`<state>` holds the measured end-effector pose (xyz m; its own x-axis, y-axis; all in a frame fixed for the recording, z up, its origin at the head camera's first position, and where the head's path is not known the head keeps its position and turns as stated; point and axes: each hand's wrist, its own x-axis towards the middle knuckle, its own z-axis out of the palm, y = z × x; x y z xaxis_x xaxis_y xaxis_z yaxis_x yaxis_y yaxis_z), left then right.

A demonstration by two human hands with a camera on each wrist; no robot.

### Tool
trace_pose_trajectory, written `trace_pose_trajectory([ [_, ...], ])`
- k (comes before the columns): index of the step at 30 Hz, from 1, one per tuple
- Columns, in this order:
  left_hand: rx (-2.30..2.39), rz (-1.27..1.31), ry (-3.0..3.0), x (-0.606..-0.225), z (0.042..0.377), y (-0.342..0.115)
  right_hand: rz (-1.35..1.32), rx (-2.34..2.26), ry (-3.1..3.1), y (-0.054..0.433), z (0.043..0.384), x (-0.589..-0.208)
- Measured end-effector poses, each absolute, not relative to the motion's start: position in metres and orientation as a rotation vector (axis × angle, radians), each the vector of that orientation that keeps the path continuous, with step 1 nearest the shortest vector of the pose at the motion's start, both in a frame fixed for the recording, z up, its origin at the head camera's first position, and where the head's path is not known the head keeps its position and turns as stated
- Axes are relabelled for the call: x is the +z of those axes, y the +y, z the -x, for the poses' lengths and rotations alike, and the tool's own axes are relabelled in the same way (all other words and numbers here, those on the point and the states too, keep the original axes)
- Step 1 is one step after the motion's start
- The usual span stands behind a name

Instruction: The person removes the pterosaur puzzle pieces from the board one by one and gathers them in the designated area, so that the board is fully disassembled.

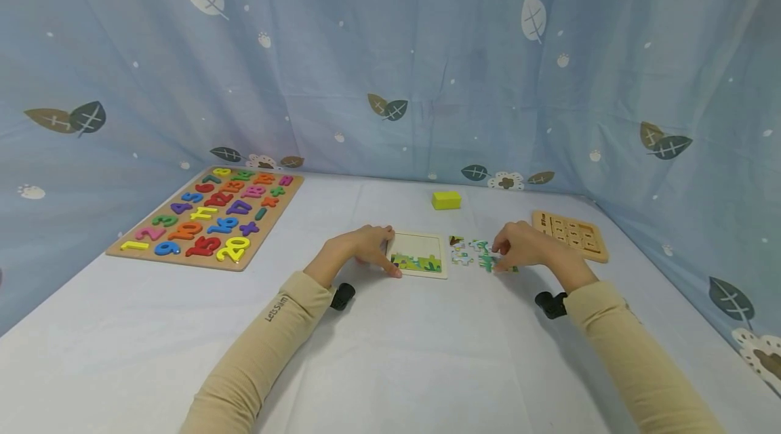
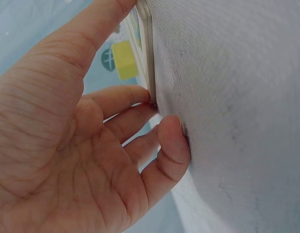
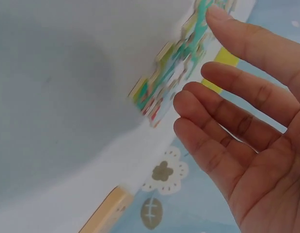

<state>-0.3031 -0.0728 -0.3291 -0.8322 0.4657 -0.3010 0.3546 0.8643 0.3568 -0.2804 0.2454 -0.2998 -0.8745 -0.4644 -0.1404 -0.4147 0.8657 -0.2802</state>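
Puzzle tray [image 1: 417, 244], one, light wood, flat on the white table [image 1: 427, 352], joined picture pieces [image 1: 427, 263] along its near side. Left hand [image 1: 370, 244]: thumb at the tray's near left corner, fingers at its far left edge, holding it between them, seemingly to stop it sliding; the tray lies to this hand's right. Loose pieces [image 1: 462, 258], several, just beside the tray's right edge, probably set there for easy reach. Right hand [image 1: 526, 244]: over the rightmost pieces, thumb and fingertips parted, nothing seen between them; whether the thumb touches a piece cannot be told. Yellow block [image 1: 447, 201], one, beyond the tray, apparently out of the way.
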Motion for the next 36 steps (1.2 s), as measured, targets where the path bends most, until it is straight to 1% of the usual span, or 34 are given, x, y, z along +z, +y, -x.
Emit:
trace_pose_trajectory([
  [26, 0.417, -0.633, 2.652, -0.331, 0.303, -0.073, 0.746, -0.440, 2.777, 0.193, 0.290, -0.307],
  [36, 0.416, -0.630, 2.658, -0.328, 0.302, -0.073, 0.760, -0.444, 2.744, 0.170, 0.290, -0.303],
])
